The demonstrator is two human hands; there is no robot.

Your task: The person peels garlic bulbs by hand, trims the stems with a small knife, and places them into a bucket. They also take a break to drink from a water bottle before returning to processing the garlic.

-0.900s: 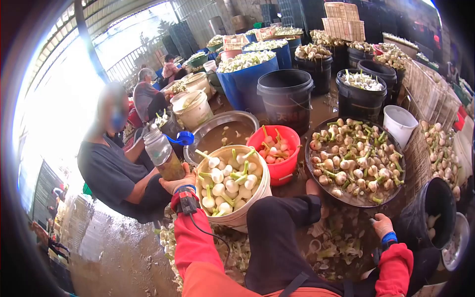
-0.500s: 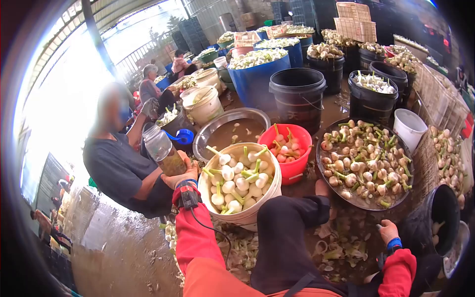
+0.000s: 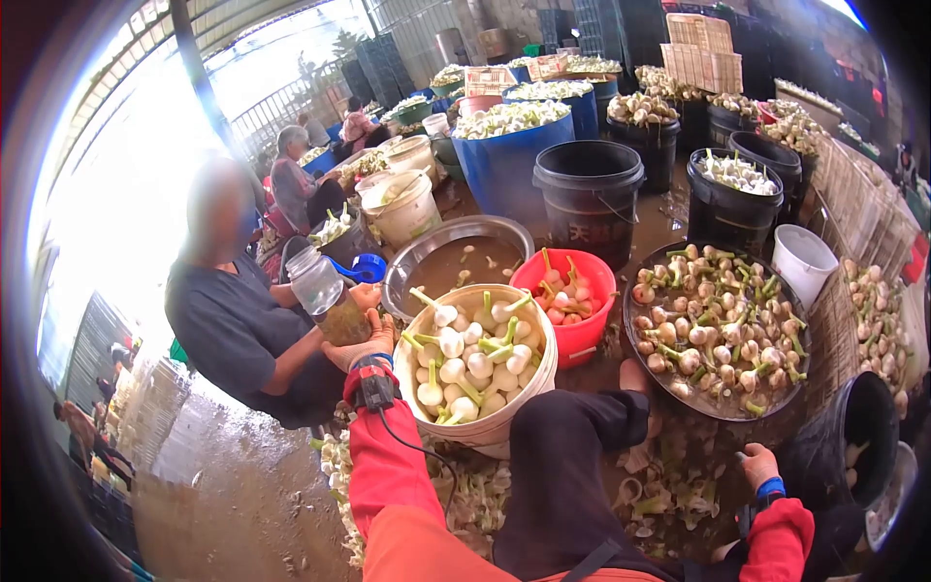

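Observation:
My left hand (image 3: pixel 361 346), in a red sleeve with a dark device strapped at the wrist, is wrapped round the lower part of a clear jar (image 3: pixel 328 296). The jar is tilted and has brownish-green matter in its lower half. Just right of that hand is a white bucket (image 3: pixel 546 373) of peeled garlic bulbs (image 3: pixel 475 364) with green stems. Low on the right, my right hand (image 3: pixel 758 466) has its fingers curled closed near my knee. A small greyish tip shows at its fingers, too small to name.
A co-worker (image 3: pixel 233 325) sits at left, one hand (image 3: pixel 367 294) beside the jar. A blue scoop-like thing (image 3: pixel 364 267) is behind it. Around stand a metal basin (image 3: pixel 524 238) of murky water, a red bucket (image 3: pixel 606 310), a black tray (image 3: pixel 630 335) of unpeeled garlic and a black bucket (image 3: pixel 587 209).
The co-worker's raised hand has come down from near the head to beside the jar. My left hand still holds the jar. The view has shifted slightly.

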